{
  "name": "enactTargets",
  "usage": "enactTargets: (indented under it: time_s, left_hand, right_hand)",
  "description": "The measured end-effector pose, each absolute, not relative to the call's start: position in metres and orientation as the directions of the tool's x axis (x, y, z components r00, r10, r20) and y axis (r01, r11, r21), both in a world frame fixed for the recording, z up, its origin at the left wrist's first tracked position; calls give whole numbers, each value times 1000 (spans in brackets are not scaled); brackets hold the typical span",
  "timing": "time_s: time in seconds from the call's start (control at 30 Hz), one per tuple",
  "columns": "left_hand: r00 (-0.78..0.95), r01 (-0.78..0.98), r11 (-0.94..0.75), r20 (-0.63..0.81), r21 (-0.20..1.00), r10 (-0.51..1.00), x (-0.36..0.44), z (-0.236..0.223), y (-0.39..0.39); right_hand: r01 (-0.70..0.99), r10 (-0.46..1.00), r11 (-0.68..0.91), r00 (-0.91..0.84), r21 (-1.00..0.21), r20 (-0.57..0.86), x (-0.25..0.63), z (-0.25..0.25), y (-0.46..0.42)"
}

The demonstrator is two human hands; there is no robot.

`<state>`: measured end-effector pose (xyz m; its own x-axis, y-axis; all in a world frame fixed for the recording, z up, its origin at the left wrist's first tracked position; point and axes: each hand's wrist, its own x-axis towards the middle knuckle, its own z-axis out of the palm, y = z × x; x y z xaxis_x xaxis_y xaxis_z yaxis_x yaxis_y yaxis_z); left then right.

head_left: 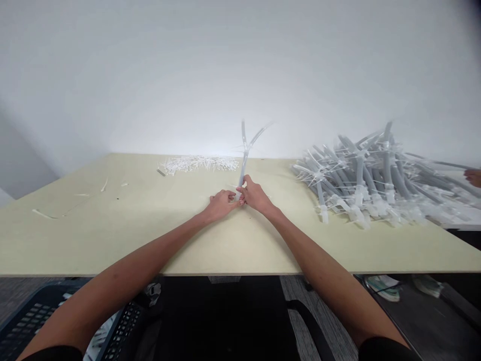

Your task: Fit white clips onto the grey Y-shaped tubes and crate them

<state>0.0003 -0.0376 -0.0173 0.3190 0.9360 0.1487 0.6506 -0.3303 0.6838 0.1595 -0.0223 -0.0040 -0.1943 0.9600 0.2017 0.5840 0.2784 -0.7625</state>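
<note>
Over the middle of the table, a translucent Y-shaped tube assembly [244, 163] stands upright with its two thin branches spreading at the top. My right hand [255, 194] grips its lower end, thumb and fingers pinched together. From the other side, my left hand [224, 203] pinches at the same lower end, its fingertips meeting those of the right. A small tail, perhaps of a cable tie, shows beside the fingers, too blurred to be sure. The bottom fitting is mostly hidden by my fingers. Behind my left hand lies a spread of white cable ties [201, 163].
On the right a large pile of similar tube assemblies [361, 173] covers the table [112, 235]. Another person's hand [472, 177] is at the far right edge. Loose tie scraps [44, 214] lie left. A dark blue basket [37, 306] stands below the table.
</note>
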Motion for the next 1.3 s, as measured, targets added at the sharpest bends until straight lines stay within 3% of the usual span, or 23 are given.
enactTargets:
  time_s: [0.17,0.33,0.53,0.83,1.07,1.17,1.3]
  left_hand:
    - [303,566,-326,177,757,936,0,-18,-36]
    - [287,515,-352,230,781,930,-2,-24,-29]
    - [252,489,-329,231,807,940,-6,-25,-19]
    - [204,489,-294,220,821,954,-10,-23,-16]
    - [188,555,-272,200,786,962,-12,-26,-8]
    - [228,557,-301,206,774,952,-17,-28,-2]
    - [409,429,-362,179,828,895,-27,-26,4]
  right_hand:
    - [609,947,321,-221,-726,233,159,-3,-23]
    - [537,956,282,-225,-795,187,161,-6,-21]
    - [533,953,299,-210,-791,218,162,-9,-19]
    - [250,949,235,-268,-939,166,153,-16,-16]
    - [117,903,221,-401,-968,158,157,-18,-15]
    - [60,880,191,-452,-980,144,161,-18,-13]
    - [13,877,150,-463,-989,127,164,-19,-10]
